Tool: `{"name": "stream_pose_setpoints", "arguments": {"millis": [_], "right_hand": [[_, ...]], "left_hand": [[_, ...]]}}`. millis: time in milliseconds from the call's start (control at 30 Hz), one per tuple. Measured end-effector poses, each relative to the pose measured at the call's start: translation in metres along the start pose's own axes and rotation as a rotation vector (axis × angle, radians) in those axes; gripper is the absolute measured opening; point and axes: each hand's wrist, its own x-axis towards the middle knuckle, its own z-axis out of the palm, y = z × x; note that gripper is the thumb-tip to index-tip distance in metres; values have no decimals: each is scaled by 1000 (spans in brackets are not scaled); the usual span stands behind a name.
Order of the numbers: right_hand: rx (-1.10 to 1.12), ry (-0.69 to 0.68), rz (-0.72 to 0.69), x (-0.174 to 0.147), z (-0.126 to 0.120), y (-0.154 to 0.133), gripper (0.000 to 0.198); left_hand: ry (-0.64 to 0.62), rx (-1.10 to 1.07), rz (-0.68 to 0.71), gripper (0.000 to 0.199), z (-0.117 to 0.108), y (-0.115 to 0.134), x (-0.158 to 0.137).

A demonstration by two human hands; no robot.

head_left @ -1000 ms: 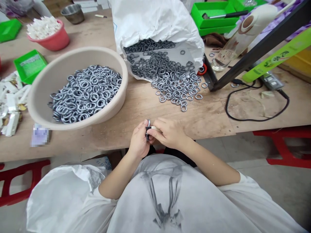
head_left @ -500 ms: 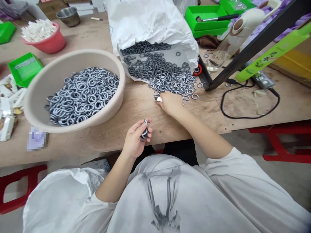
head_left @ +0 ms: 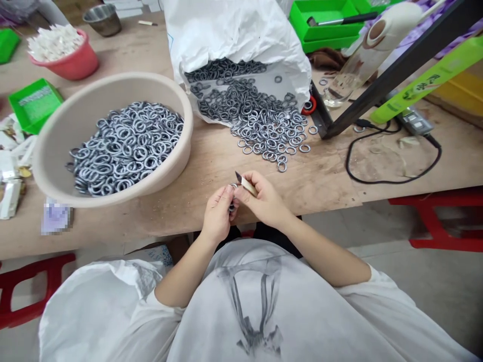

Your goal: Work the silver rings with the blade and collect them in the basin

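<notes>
My left hand [head_left: 217, 215] is closed around a few grey rings [head_left: 231, 206], mostly covered by its fingers. My right hand [head_left: 268, 200] grips a small knife [head_left: 249, 186] with a pale handle, its dark pointed blade angled up to the left. The fingertips of both hands meet at one ring at the top of the left hand; whether the right fingers pinch it is hidden. Beyond the hands, a heap of loose rings [head_left: 264, 133] spills out of a white sack [head_left: 234, 35]. A large beige basin [head_left: 189, 118] full of similar rings stands to the left.
A black metal bar [head_left: 377, 83] slants up at the right, near a bottle [head_left: 349, 83] and a black cable [head_left: 347, 166]. Green trays [head_left: 324, 32] sit at the back. A red bowl [head_left: 81, 63] of white pieces and a green tray [head_left: 35, 108] are at left.
My right hand has come back from the ring heap to my left hand, still with the knife. A ring now lies nearer me at the heap's front edge.
</notes>
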Motion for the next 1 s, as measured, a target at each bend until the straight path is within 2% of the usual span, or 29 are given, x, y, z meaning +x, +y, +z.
{"name": "stream_pose_setpoints", "arguments": {"millis": [200,300,400,567,867,933,1000], "right_hand": [[-310,20,-151,0,-16,0,39],[-511,-55,-262,-7,-19,-6,47],[-621,-100,-315,-14,-17,-10,48],[-704,-130,-309,-15,-17,-13,45],[-742,-121,-383,-16,-13,-14,46],[-758,-100,-334,-11,-16,-10,48],[-825,-36,-214,1,-25,-5,50]], "left_hand": [[-130,-127,-157,45,4,11,-7],[-119,-158,-176,44,3,13,-8],[-85,-158,-183,44,3,12,-8],[-100,-138,-180,43,3,11,-11],[-110,-152,-174,41,2,16,-13],[-172,-139,-164,43,1,17,-17],[-276,-103,-161,46,0,19,-21]]}}
